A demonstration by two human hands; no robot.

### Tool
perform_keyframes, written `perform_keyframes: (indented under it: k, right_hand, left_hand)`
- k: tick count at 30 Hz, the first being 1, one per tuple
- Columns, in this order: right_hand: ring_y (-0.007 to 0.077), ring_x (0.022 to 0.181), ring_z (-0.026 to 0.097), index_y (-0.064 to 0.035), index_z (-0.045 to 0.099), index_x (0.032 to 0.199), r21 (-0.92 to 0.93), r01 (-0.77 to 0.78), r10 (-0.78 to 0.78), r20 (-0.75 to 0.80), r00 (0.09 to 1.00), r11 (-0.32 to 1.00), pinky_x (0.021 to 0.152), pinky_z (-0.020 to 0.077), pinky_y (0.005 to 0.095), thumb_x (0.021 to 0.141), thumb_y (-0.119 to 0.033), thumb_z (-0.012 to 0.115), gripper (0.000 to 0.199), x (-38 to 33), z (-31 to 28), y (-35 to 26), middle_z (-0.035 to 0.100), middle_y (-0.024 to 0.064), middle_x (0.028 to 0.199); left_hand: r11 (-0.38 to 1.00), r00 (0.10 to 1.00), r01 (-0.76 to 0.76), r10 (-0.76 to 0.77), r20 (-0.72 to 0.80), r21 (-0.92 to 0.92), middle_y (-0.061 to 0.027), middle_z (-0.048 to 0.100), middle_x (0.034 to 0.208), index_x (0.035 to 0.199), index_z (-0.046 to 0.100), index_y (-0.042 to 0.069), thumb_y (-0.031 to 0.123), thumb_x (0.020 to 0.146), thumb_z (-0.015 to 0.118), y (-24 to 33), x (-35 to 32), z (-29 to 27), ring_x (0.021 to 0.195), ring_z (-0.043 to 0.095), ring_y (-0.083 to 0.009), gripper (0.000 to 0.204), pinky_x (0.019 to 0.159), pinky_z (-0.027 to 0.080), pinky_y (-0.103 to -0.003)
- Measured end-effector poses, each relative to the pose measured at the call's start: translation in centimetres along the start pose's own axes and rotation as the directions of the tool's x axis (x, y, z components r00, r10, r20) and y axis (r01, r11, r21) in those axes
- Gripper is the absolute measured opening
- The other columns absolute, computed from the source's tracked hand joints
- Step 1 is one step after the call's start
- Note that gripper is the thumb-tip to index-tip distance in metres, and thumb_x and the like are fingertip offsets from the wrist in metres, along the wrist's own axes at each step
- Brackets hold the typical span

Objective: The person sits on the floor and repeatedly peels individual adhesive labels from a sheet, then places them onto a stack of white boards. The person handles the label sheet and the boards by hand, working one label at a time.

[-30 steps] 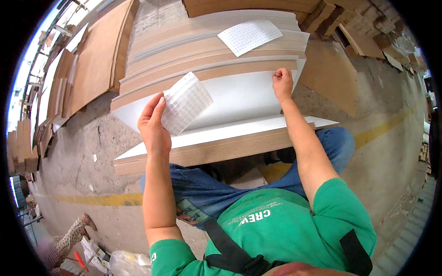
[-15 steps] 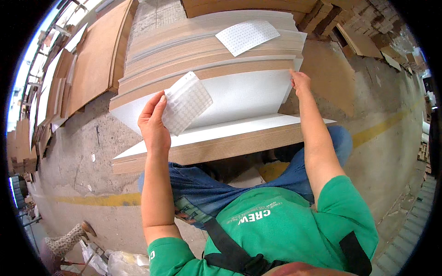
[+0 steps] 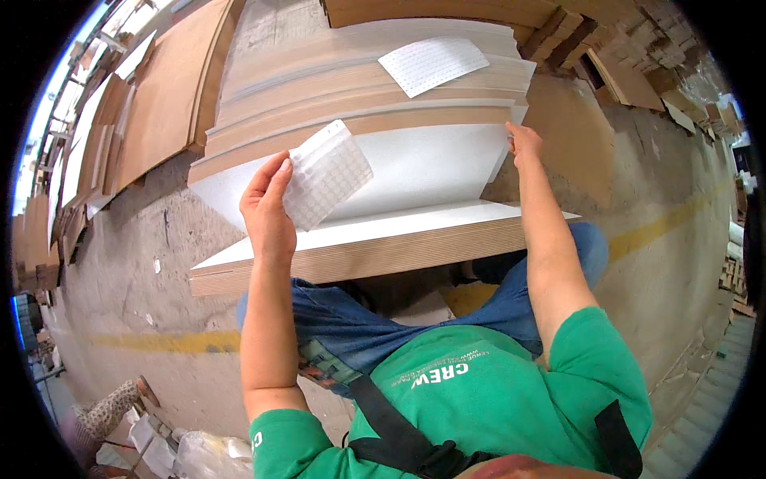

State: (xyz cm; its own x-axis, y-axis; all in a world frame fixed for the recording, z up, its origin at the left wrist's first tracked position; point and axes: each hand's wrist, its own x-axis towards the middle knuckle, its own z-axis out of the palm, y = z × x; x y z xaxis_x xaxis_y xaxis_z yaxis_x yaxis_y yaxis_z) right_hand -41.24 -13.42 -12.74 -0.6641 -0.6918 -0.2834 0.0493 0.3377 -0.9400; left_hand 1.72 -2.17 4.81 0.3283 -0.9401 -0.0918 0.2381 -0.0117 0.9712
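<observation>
My left hand [image 3: 270,203] pinches a sheet of round clear stickers [image 3: 331,172] by its left edge, with thumb on top. The sheet is tilted in front of a white-faced board [image 3: 423,160] leaning back on a stack. At the upper right corner of that board, my right hand [image 3: 523,144] is closed, its fingertips touching the edge; whatever they may hold is too small to make out. Closer to me, a pile of white-topped boards [image 3: 375,254] with brown edges lies across my knees.
Behind the leaning board stands a long row of boards [image 3: 295,100], with a white perforated-looking sheet [image 3: 433,65] on top. Large brown panels [image 3: 163,104] lie at the left. A cardboard sheet [image 3: 570,136] covers floor at the right. Another person's leg [image 3: 108,411] shows at the lower left.
Both hands keep nearly the same places and holds. The view has shifted slightly, and the sticker sheet has tilted a little.
</observation>
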Motion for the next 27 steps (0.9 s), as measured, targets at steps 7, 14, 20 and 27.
perform_keyframes:
  k: [7, 14, 20, 27]
  right_hand:
    - [0.0106, 0.054, 0.046, -0.0073, 0.057, 0.08, 0.003, -0.109, 0.108, 0.108, 0.988, 0.994, 0.045, 0.0375, 0.0231, 0.072, -0.02, 0.064, 0.017, -3.0, -2.0, -2.2, 0.052, -0.0003, 0.069]
    - [0.0081, 0.058, 0.047, -0.0058, 0.059, 0.071, -0.707, 0.278, 0.261, 0.551, 0.792, 0.651, 0.05, 0.0375, 0.0235, 0.072, -0.017, 0.062, 0.012, -5.2, -9.8, -4.3, 0.052, -0.0008, 0.062]
    - [0.0138, 0.066, 0.054, -0.0001, 0.062, 0.08, -0.24, 0.65, -0.365, 0.666, 0.651, 0.721, 0.059, 0.0439, 0.0278, 0.077, -0.016, 0.06, 0.016, -16.1, -2.6, -10.2, 0.061, 0.0056, 0.072]
    - [0.019, 0.074, 0.055, -0.0036, 0.062, 0.086, 0.192, 0.967, -0.673, 0.739, -0.029, 0.17, 0.063, 0.0467, 0.0299, 0.075, -0.008, 0.063, 0.012, -24.7, 5.4, -13.6, 0.059, 0.0069, 0.08]
  left_hand:
    - [1.0, 0.999, -0.009, 0.009, 0.04, 0.008, -0.0071, 0.061, 0.092, 0.101, 0.062, 0.0, 0.006, 0.075, 0.066, 0.4, -0.2, 0.2, 0.085, 0.055, -0.0117, 0.027, 0.078, 0.042, -0.023]
    - [0.996, 0.973, 0.062, -0.074, 0.219, 0.063, -0.0109, 0.061, 0.091, 0.108, 0.059, 0.005, 0.003, 0.071, 0.067, 1.4, -1.7, 0.7, 0.08, 0.058, -0.0138, 0.038, 0.068, 0.05, -0.024]
    - [0.945, 0.928, 0.136, -0.227, 0.295, 0.298, -0.0096, 0.064, 0.086, 0.1, 0.064, 0.005, 0.004, 0.074, 0.064, 0.5, -2.0, 1.0, 0.068, 0.059, -0.011, 0.026, 0.06, 0.05, -0.022]
    - [0.923, 0.923, 0.03, -0.172, 0.344, 0.383, -0.0071, 0.064, 0.087, 0.099, 0.064, 0.003, 0.0, 0.073, 0.064, 0.4, -2.1, 1.3, 0.07, 0.058, -0.0096, 0.026, 0.063, 0.05, -0.021]
